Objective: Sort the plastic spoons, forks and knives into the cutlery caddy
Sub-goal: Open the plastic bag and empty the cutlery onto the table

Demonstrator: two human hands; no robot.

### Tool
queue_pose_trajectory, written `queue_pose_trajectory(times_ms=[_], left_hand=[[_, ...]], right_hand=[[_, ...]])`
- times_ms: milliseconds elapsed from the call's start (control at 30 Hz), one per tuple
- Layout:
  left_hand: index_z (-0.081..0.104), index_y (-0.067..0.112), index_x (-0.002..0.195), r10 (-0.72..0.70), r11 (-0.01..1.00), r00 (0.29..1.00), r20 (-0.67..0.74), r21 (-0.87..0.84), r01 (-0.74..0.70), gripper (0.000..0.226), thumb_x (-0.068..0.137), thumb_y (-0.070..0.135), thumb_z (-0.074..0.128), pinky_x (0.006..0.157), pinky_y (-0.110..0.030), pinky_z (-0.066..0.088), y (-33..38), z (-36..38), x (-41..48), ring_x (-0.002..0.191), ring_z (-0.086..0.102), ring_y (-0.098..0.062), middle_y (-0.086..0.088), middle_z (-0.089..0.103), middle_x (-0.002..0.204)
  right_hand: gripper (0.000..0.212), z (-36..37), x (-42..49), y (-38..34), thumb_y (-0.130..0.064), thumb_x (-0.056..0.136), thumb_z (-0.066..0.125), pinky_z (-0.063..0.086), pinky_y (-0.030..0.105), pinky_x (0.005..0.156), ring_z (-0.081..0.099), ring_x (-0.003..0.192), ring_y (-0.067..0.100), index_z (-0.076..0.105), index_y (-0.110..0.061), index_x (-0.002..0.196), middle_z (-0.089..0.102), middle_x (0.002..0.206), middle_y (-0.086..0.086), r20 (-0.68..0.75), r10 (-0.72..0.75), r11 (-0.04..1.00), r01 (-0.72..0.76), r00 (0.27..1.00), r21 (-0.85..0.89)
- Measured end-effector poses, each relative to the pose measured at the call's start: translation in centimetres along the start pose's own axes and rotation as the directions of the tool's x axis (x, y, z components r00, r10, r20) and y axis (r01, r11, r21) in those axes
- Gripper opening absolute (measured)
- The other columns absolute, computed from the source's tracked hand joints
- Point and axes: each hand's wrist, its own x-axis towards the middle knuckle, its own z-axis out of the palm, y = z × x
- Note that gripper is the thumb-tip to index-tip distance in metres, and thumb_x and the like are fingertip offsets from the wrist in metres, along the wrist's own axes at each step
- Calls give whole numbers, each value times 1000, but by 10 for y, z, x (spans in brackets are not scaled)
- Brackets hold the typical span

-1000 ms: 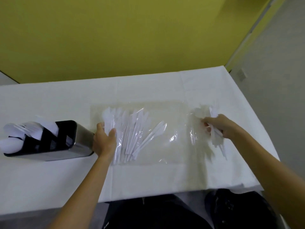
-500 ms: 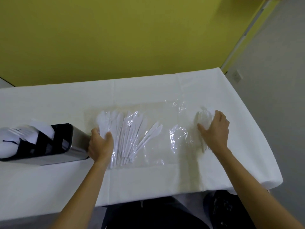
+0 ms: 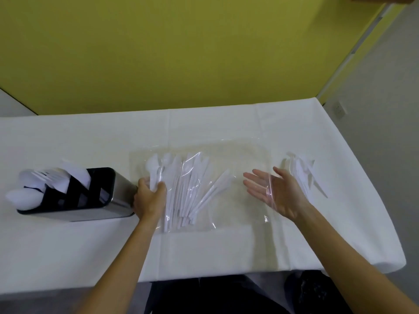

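Observation:
A clear plastic bag lies flat mid-table with several white plastic knives and spoons inside its left half. My left hand grips the bag's left edge and the cutlery there. My right hand hovers open, palm up, at the bag's right end, with a strip of film across the palm. A small pile of white cutlery lies loose on the cloth right of that hand. The black and steel cutlery caddy stands at the left, holding several white spoons and forks.
A white cloth covers the table; its right edge falls away near the loose pile. A yellow wall stands behind the table. Dark clothing shows below the front edge.
My right hand left the loose pile on the right and moved left to the bag's right end, turning palm up. My left hand stayed on the bag's left edge.

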Motion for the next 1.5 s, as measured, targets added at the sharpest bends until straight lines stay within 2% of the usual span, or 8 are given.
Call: queue_pose_trajectory(times_ms=[100, 233, 400, 633, 800, 1033, 1333, 1500], left_hand=[[54, 13, 117, -20, 985, 999, 25, -169, 24, 33, 86, 23, 61, 81, -31, 42, 3, -4, -3, 97, 56, -25, -2, 60, 109], [54, 14, 111, 93, 945, 994, 51, -320, -72, 25, 88, 14, 62, 82, -29, 42, 10, -8, -15, 96, 54, -19, 2, 55, 101], [55, 13, 98, 183, 873, 965, 187, -482, -72, 13, 86, 13, 61, 61, -22, 51, 34, -14, -29, 68, 60, -3, 4, 61, 91], [54, 12, 74, 180, 907, 950, 255, -418, -60, 14, 87, 13, 57, 41, -22, 38, 50, -22, -21, 52, 47, -8, -2, 50, 64], [50, 16, 70, 106, 908, 944, 314, -418, 37, 20, 87, 11, 58, 39, -20, 32, 50, -25, -17, 50, 43, -14, -1, 49, 62], [61, 2, 85, 90, 957, 956, 280, -288, -5, 10, 85, 11, 56, 42, -23, 39, 45, -28, -12, 45, 44, -21, -11, 56, 67], [56, 15, 74, 125, 987, 988, 85, -114, -115, 21, 74, 36, 57, 57, -47, 56, 37, -27, -3, 61, 60, -39, -18, 57, 68], [46, 3, 74, 135, 990, 990, -46, -24, -136, 23, 86, 21, 53, 53, -32, 30, 43, -35, -7, 62, 40, -27, -3, 37, 62]], right_hand=[[32, 5, 3, 7, -7, 82, 59, 59, 34, 79, 72, 91, 33, 67, 12, 107, 67, 111, 25, 119, 188, 956, -210, 975, 206], [17, 15, 18, 15, -6, 92, 58, 43, 8, 38, 59, 43, 3, 73, 2, 90, 74, 78, 5, -91, 313, 815, -317, 945, -486], [21, 27, 45, 25, -33, 85, 68, 19, 13, 32, 28, 36, 2, 58, -16, 94, 48, 68, -1, 38, 382, 633, -231, 924, -739], [30, 50, 41, 46, -11, 96, 53, 51, 37, 95, 63, 112, 26, 60, -11, 125, 65, 122, 12, 367, 130, 757, 147, 921, -637], [41, 50, 50, 55, -15, 73, 70, 45, 47, 103, 63, 107, 34, 65, -1, 111, 64, 118, 23, 219, 61, 859, 60, 974, -509], [22, 56, 56, 51, -18, 95, 48, 55, 29, 74, 69, 84, 22, 63, -6, 103, 69, 94, 10, 253, 114, 926, -11, 961, -378], [35, 57, 62, 46, -31, 99, 41, 52, 31, 86, 65, 97, 24, 58, -4, 113, 64, 106, 12, 223, 140, 934, -54, 965, -353], [34, 39, 60, 27, -33, 98, 44, 58, 30, 67, 70, 78, 23, 62, -4, 95, 69, 85, 12, 79, 41, 948, -14, 996, -317]])
